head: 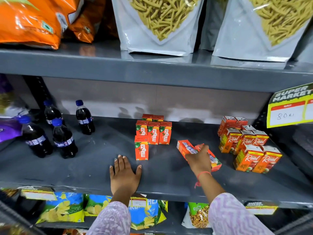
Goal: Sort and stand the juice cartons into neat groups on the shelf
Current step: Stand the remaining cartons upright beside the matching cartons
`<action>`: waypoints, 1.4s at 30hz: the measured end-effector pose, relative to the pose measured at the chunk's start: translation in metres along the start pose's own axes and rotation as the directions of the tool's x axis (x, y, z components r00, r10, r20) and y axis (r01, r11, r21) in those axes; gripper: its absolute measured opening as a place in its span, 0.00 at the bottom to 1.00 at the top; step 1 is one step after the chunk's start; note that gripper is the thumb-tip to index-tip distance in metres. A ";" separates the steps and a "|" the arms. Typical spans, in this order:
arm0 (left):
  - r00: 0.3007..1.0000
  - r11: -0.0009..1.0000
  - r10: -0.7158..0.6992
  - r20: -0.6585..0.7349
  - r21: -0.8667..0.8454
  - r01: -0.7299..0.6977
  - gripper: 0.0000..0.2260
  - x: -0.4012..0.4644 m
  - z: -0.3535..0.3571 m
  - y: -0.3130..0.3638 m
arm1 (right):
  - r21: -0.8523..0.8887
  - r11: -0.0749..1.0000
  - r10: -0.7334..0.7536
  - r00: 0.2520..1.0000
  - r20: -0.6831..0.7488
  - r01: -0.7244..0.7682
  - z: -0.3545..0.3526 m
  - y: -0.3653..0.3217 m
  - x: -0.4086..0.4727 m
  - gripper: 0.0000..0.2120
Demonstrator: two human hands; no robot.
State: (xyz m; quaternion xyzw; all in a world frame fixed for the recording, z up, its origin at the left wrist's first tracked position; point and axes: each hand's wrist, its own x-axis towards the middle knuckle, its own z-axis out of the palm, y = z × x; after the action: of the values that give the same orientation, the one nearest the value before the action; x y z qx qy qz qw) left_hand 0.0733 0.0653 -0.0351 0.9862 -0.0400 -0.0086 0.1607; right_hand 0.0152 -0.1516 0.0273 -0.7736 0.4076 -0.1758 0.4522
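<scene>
Mid-frame on the shelf point(101, 150), upright Maaza cartons point(153, 133) left of Real cartons point(243, 143); right hand point(199, 158) closing on two fallen cartons point(186, 147), left hand point(124, 173) spread flat; tag point(288, 109) reads "80".

Grey metal shelving point(152, 68) fills the view in 3 tiers, its boards glossy with soft overhead glare. Behind the middle board point(105, 150) runs a dull grey-brown back panel point(152, 97); a perforated dark upright point(39, 89) stands at that panel's left end.
</scene>
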 end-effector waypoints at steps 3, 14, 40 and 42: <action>1.000 1.000 -0.003 0.000 0.001 0.003 0.34 0.000 0.000 0.000 | 0.046 0.993 -0.109 0.994 0.029 0.108 -0.007 -0.020 0.014 0.25; 1.000 1.000 -0.006 -0.008 -0.016 0.006 0.35 0.000 0.001 0.000 | -0.225 0.670 -0.411 0.606 0.680 0.707 -0.003 -0.090 0.027 0.29; 1.000 1.000 -0.010 0.003 -0.002 0.010 0.34 0.001 0.002 0.000 | -0.436 0.196 -0.336 0.478 0.812 0.878 0.025 -0.124 0.015 0.13; 1.000 1.000 -0.010 0.004 -0.004 0.010 0.34 0.001 0.002 0.000 | -0.483 0.185 -0.345 0.517 0.783 0.856 0.027 -0.123 0.013 0.18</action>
State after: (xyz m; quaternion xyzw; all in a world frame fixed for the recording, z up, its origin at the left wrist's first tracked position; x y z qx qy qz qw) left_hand 0.0740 0.0644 -0.0367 0.9860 -0.0352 -0.0116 0.1627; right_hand 0.0987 -0.1152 0.1152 -0.9943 -0.0600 0.0865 -0.0138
